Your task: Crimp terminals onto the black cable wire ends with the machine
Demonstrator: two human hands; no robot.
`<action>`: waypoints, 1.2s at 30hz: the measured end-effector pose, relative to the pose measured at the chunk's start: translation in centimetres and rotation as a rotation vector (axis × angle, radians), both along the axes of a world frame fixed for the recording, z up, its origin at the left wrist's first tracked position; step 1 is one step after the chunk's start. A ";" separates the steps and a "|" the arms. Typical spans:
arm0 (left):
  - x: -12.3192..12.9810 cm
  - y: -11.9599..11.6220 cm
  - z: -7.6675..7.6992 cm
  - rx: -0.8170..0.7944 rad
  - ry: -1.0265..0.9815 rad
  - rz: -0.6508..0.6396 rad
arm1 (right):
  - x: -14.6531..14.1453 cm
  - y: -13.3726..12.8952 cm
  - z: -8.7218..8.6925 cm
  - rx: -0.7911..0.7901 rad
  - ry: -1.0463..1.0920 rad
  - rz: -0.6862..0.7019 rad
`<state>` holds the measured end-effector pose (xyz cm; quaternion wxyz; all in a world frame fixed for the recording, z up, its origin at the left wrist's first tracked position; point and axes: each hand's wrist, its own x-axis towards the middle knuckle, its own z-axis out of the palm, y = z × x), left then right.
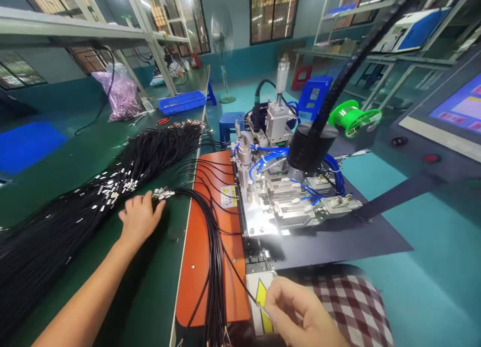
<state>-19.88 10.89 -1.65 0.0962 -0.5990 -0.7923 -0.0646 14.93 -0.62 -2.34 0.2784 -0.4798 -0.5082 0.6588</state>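
Observation:
My left hand (141, 214) rests on the green table with its thumb and fingers apart, beside the metal connectors (164, 193) of a bundle of thin black cables (214, 237). Whether the fingertips touch those connectors is hard to tell. The bundle curves over an orange plate (190, 282) toward me, its bare wire ends at the bottom. My right hand (300, 314) pinches one black cable (240, 277) near its stripped end, over a yellow-marked pad (259, 282) at the machine's front. Several other cables run across the plate into the machine (263, 207).
Large heaps of black cables (158, 149) cover the table (158, 287) on the left. A blue tray (184, 102) and red-handled pliers (163, 121) lie farther back. A black cylinder (311, 146) hangs over the machine. A screen panel (458, 106) and a green spool (349, 117) are right.

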 end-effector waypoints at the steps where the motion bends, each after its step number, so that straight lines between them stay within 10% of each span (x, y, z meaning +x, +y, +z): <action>1: 2.2 -1.1 0.9 0.044 -0.007 -0.039 | 0.1 0.1 0.1 0.000 0.008 -0.007; 4: 9.8 -4.9 3.5 0.118 -0.366 -0.585 | 0.7 0.6 0.3 0.030 0.041 -0.050; 7: 15.9 -8.0 4.4 -0.363 -0.644 -0.951 | 1.4 1.0 0.2 0.043 0.078 -0.066; 16: 19.2 -10.1 0.6 -0.670 -1.323 -0.453 | 2.6 1.5 -0.7 -0.093 0.214 -0.049; 23: 20.3 -8.9 1.3 -0.577 -1.227 -0.532 | 3.0 2.5 -0.7 -0.050 0.249 -0.134; 36: 21.1 -8.1 -0.3 -0.615 -1.582 -0.307 | 1.2 1.4 -2.5 0.249 -0.067 -0.342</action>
